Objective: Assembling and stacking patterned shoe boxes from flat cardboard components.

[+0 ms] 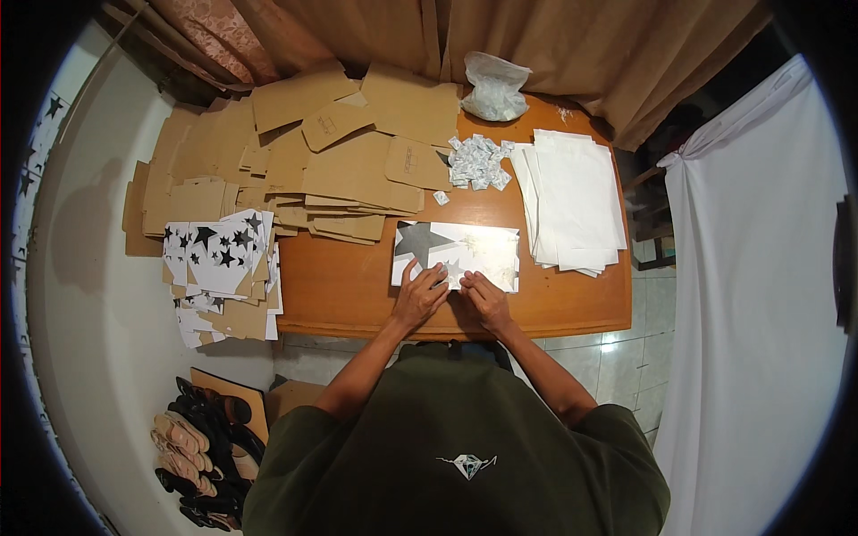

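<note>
A white cardboard box (487, 255) printed with grey and dark stars lies flat near the front edge of the wooden table, its long side toward me. At its near edge my left hand (422, 297) holds on, fingertips over the top and bent around the rim. Close beside it, my right hand (485, 301) grips the same edge with its fingers pressed together. The undersides of both hands are hidden, and glare washes out part of the box's right half.
Flattened brown cardboard (357, 174) is piled at the left and back. Star-printed sheets (219, 255) overhang the left edge. Small white packets (480, 163) lie heaped before a plastic bag (496, 87). White paper (576, 201) is stacked at right. Shoes (192, 447) stand low on the left.
</note>
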A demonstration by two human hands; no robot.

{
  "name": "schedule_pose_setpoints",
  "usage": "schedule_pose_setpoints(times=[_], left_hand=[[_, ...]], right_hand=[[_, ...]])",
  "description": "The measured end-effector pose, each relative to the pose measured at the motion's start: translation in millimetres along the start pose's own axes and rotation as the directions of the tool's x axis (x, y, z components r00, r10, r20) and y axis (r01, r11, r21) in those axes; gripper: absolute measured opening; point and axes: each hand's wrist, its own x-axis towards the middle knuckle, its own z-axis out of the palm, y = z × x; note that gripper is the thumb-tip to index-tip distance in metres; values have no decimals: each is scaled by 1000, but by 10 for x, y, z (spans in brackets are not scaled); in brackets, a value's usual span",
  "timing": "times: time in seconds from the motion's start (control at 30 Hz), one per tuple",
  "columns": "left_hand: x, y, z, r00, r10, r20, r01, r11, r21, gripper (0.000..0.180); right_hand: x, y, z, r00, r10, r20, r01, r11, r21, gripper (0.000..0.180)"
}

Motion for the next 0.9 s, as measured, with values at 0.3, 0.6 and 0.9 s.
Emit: schedule_pose_setpoints(times=[0.3, 0.6, 0.9], left_hand=[[-26, 56, 22, 1000, -21, 7, 21, 999, 35, 13], [-9, 190, 44, 994, -113, 1, 112, 989, 92, 16], [116, 868, 2, 886, -380, -265, 419, 901, 109, 25]], right_hand=[[-28, 19, -19, 999, -15, 33, 14, 1000, 8, 12], [45, 133, -140, 976, 13, 217, -38, 993, 114, 22], [329, 786, -842, 977, 145, 157, -188, 935, 300, 29]])
